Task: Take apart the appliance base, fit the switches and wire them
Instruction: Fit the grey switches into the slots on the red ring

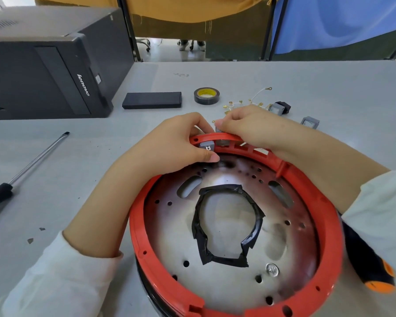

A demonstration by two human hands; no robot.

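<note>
Two hands of mine meet at the far rim of the appliance base (pixel 236 225), which sits on the grey table (pixel 329 88) right in front of me, its red ring around a scorched metal plate with a tape-edged hole in the middle. Far left on the table lies a black computer tower (pixel 46 72) on its side, and nearer me a long screwdriver (pixel 21 175) points away. My left hand (pixel 169 145) curls over the rim, thumb and fingers pinching a grey switch (pixel 206 146) seated in a slot. My right hand (pixel 249 126) is curled beside it, fingertips pressing a second switch (pixel 222 139) into the next slot. Behind them lie a flat black box (pixel 152 100), a roll of black tape (pixel 206 95), loose wires (pixel 256 97) with brass terminals, and two spare switches (pixel 295 115). An orange-tipped tool handle (pixel 373 266) rests by my right sleeve. Beyond the table hang yellow and blue cloth screens.
</note>
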